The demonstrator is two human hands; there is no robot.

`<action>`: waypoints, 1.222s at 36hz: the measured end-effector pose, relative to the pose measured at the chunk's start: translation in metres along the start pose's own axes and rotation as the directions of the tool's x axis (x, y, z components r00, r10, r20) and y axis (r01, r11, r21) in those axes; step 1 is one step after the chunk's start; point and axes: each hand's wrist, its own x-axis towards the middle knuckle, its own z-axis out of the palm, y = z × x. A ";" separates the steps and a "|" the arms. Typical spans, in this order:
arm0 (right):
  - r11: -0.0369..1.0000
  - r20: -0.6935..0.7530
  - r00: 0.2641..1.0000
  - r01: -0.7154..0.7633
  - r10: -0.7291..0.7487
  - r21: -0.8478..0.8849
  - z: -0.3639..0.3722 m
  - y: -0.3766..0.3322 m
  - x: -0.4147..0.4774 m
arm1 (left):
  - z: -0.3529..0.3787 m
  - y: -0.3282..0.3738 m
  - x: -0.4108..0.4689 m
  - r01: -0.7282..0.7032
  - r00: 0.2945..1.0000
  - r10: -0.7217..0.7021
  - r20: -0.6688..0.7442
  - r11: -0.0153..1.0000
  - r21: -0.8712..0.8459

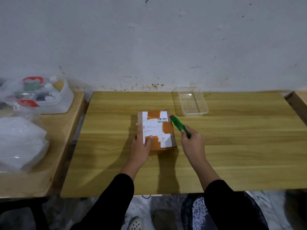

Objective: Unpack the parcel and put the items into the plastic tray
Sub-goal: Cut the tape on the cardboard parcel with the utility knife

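A small cardboard parcel [156, 130] with orange tape and white labels lies flat in the middle of the wooden table [232, 146]. My left hand [141, 146] presses on its near left corner, thumb on top of the box. My right hand [193, 143] grips a green utility knife [180, 127] just right of the parcel, its tip by the parcel's far right corner. A clear plastic tray [191, 101] stands empty at the back of the table, right of the parcel.
A second table [54, 146] adjoins on the left, carrying a white tub of small items wrapped in a plastic bag [38, 95] and a pile of white plastic bags [20, 143]. A grey wall [149, 39] rises behind. Another table edge [299, 100] shows at far right.
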 end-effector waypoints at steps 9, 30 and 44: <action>0.998 -0.020 0.998 0.059 -0.059 -0.039 -0.002 -0.002 0.001 | 0.000 -0.001 -0.002 -0.041 0.999 0.041 -0.001 0.996 -0.074; 0.999 0.014 1.000 0.015 -0.014 -0.031 -0.004 -0.003 -0.005 | 0.003 -0.001 -0.002 -0.035 0.999 0.035 -0.004 0.995 -0.097; 0.916 0.157 0.983 0.148 -0.095 -0.373 -0.021 -0.019 -0.025 | 0.011 -0.003 -0.002 0.041 0.995 -0.046 -0.092 0.998 -0.052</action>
